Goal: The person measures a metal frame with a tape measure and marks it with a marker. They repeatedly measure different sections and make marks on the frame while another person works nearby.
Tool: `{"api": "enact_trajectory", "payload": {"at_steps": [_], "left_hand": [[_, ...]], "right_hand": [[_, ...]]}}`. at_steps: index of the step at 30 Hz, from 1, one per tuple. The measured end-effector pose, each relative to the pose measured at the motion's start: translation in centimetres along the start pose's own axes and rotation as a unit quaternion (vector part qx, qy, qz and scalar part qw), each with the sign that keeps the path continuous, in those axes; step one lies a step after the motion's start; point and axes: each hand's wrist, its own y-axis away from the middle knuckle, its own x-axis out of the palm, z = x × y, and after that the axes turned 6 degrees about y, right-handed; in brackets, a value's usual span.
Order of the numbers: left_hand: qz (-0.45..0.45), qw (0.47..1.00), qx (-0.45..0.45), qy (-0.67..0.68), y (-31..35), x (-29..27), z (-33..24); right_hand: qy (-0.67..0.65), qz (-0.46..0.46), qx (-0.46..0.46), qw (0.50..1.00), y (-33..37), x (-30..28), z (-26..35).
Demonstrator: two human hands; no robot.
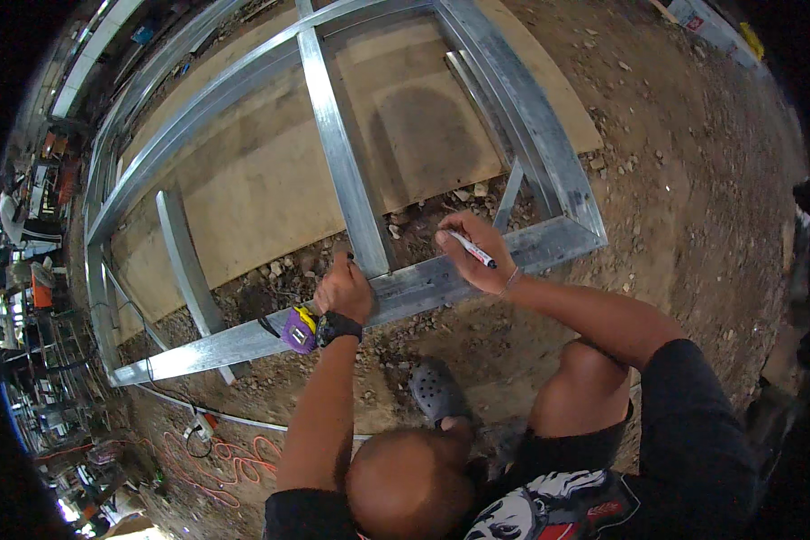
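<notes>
My right hand (479, 252) is closed round a white marker (471, 249) with a dark end, just above the near bar (436, 286) of a galvanized steel frame. Curled over that same bar, beside the foot of the crossbar (337, 148), is my left hand (344, 292). A small black piece shows at its fingertips, too small to name. Next to the left wrist, which wears a black watch (339, 327), sits a purple and yellow tape measure (299, 331). Whether the left hand touches the tape measure I cannot tell.
Inside the frame lies a brown board (270, 193) on stony ground. A shorter metal bar (189, 261) crosses at the left. An orange cord (229, 463) and a white cable (256, 420) lie on the dirt near a shoe-clad foot (438, 393). Cluttered racks (45, 297) line the far left.
</notes>
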Motion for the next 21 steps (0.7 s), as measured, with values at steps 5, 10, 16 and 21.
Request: {"api": "enact_trajectory", "payload": {"at_steps": [5, 10, 16, 21], "left_hand": [[-0.011, 1.000, 0.012, 0.012, 0.13, -0.03, 0.42], [-0.015, 1.000, 0.011, 0.005, 0.23, 0.10, 0.47], [-0.010, 1.000, 0.014, 0.015, 0.17, -0.07, 0.45], [-0.010, 1.000, 0.016, 0.019, 0.08, 0.11, 0.53]], "right_hand": [[0.039, -0.029, -0.054, 0.997, -0.28, 0.37, -0.04], [0.034, -0.031, -0.059, 0.997, -0.31, 0.53, -0.22], [0.020, -0.041, -0.074, 0.996, -0.15, 0.69, -0.28], [0.025, -0.027, -0.060, 0.998, -0.03, 0.33, -0.17]]}}
